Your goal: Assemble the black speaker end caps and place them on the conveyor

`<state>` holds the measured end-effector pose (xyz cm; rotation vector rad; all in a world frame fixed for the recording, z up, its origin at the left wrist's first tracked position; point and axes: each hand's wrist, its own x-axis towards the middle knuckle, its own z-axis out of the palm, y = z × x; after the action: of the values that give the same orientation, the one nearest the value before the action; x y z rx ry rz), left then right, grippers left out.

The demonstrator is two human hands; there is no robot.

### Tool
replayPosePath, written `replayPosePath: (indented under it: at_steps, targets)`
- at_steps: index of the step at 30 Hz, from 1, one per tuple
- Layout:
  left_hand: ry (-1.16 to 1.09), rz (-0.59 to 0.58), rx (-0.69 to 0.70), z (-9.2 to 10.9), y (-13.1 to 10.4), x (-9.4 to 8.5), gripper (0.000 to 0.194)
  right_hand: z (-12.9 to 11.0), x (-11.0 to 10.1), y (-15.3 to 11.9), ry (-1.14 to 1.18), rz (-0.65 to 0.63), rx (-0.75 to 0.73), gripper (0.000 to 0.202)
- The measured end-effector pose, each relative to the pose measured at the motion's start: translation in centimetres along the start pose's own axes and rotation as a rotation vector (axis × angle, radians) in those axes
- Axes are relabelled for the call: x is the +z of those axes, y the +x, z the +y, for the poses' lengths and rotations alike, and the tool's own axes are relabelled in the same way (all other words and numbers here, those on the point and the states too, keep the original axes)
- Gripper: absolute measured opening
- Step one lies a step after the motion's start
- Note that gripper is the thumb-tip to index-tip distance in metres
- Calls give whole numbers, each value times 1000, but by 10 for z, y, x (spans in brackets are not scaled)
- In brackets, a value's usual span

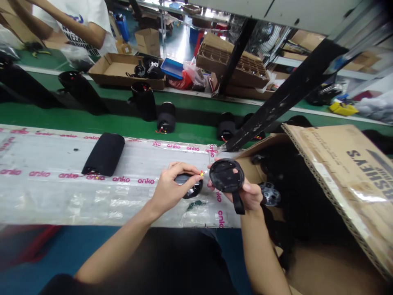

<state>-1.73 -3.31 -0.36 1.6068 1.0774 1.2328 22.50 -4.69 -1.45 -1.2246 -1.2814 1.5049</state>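
Observation:
My left hand [175,184] pinches a small wire connector [202,174] with red and yellow on it between thumb and fingers. Just under those fingers is the round end of a black cylinder [195,191], mostly covered by the hand. In my right hand [250,194] is a black round cap [226,176], its hollow side facing me and a strap loop [238,203] hanging down. A small white piece shows between the connector and the cap; what it belongs to is unclear. Left of my hands, a black fabric-covered cylinder [105,153] lies on the bench with thin wires at its near end.
Tape printed "anko" runs over the plastic-covered bench [61,200]. An open cardboard box [344,164] with black parts stands at right. Behind, several black cylinders [144,102] stand on a green belt [190,123]. A slanted black post [285,94] rises there. Another person [76,24] works across it.

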Motion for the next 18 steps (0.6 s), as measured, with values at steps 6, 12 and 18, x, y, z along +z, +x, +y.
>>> replayPosePath:
  at_steps: [6,12,18]
  targets:
    - [-4,9,-12,-4,1,0,6,14,7,7,-110,76,86,78]
    - [9,20,3,-6,0,1,6,43,-2,15,-603,257,120,38]
    - [-27,22,37,-8,0,2,5,39,-7,6,-892,52,-24,86]
